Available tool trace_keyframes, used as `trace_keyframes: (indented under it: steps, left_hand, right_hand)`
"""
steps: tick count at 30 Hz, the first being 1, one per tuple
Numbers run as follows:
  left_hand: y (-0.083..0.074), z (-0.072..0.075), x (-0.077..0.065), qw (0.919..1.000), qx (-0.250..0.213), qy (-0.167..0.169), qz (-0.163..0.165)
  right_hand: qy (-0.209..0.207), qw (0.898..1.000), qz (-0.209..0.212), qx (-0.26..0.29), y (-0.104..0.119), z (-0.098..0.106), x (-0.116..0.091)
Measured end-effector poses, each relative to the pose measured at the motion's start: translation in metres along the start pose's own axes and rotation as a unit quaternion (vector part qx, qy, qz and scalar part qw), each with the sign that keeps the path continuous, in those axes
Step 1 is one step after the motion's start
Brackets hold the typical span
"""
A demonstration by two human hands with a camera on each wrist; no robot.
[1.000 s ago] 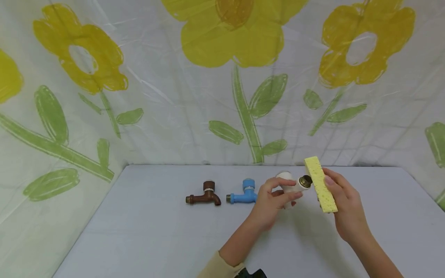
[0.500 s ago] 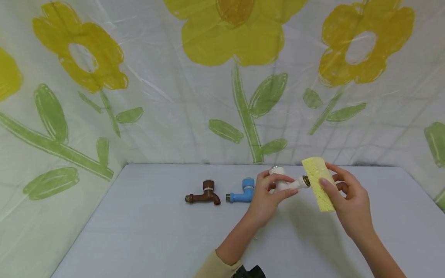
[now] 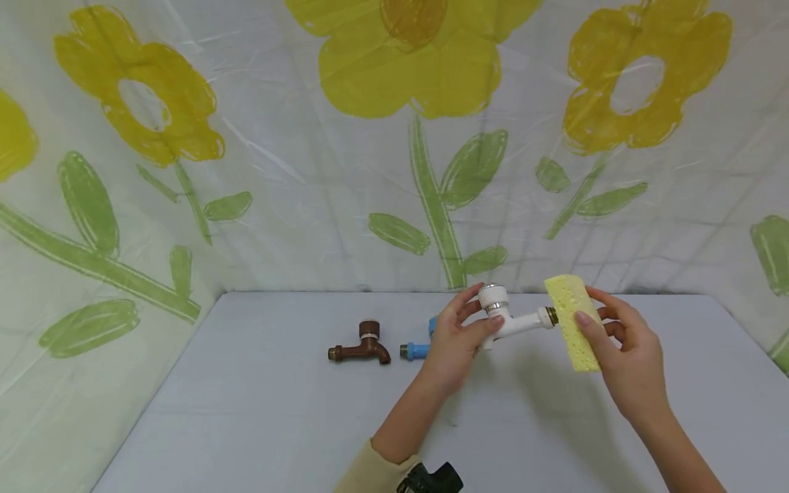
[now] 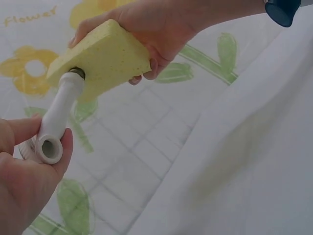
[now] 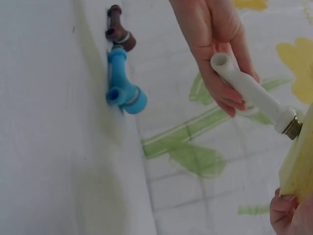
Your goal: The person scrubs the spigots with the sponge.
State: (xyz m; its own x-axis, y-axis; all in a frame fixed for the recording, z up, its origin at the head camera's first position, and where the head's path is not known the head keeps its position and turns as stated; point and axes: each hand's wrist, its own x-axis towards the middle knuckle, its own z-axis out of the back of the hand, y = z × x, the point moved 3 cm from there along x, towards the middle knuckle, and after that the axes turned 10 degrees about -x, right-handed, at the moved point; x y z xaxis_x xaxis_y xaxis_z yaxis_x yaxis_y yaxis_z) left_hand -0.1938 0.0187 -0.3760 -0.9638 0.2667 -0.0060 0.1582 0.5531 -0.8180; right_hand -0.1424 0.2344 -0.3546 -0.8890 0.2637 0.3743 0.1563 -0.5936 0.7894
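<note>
A white faucet is held above the table by my left hand, whose thumb and fingers grip it near the knob end. Its brass threaded end touches the broad face of a yellow sponge. My right hand pinches that sponge, thumb on the near side and fingers behind. In the left wrist view the faucet's open spout faces the camera, and the threads press against the sponge. From the right wrist the threaded tip also meets the sponge's edge.
A brown faucet lies on the table, left of a blue faucet that my left hand partly covers. Behind the table hangs a white sheet printed with yellow flowers. A dark device sits at my left wrist.
My left hand has shifted left and turned the white faucet, so its knob and long body now show. The sponge has turned its broad face toward the head camera and stays against the threads.
</note>
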Motion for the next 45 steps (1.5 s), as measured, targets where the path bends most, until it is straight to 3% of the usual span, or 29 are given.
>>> trace_keyframes:
  steps: [5, 13, 22, 28, 32, 45]
  left_hand:
    - [-0.001, 0.000, 0.000, 1.0000, 0.006, 0.002, -0.005]
    - [-0.003, 0.001, 0.000, 0.9990, 0.045, -0.002, -0.008]
    - [-0.005, -0.002, -0.002, 0.9983, 0.056, -0.004, -0.018]
    - [-0.004, -0.002, -0.004, 0.9973, 0.047, -0.039, -0.040]
    - [-0.004, 0.000, -0.004, 0.9972, 0.033, -0.045, -0.050]
    - [0.001, -0.006, -0.004, 0.9988, 0.015, -0.033, -0.034]
  right_hand:
    - [-0.019, 1.000, 0.006, -0.019, 0.004, 0.002, -0.002]
    - [-0.084, 0.995, 0.011, -0.046, 0.010, 0.008, -0.003]
    - [-0.090, 0.993, 0.003, -0.071, 0.008, 0.011, -0.001]
    - [-0.114, 0.986, 0.043, -0.114, 0.011, 0.006, -0.003]
    - [-0.114, 0.983, 0.059, -0.127, 0.013, 0.002, -0.005]
    - [-0.122, 0.981, 0.083, -0.125, 0.017, -0.001, -0.006]
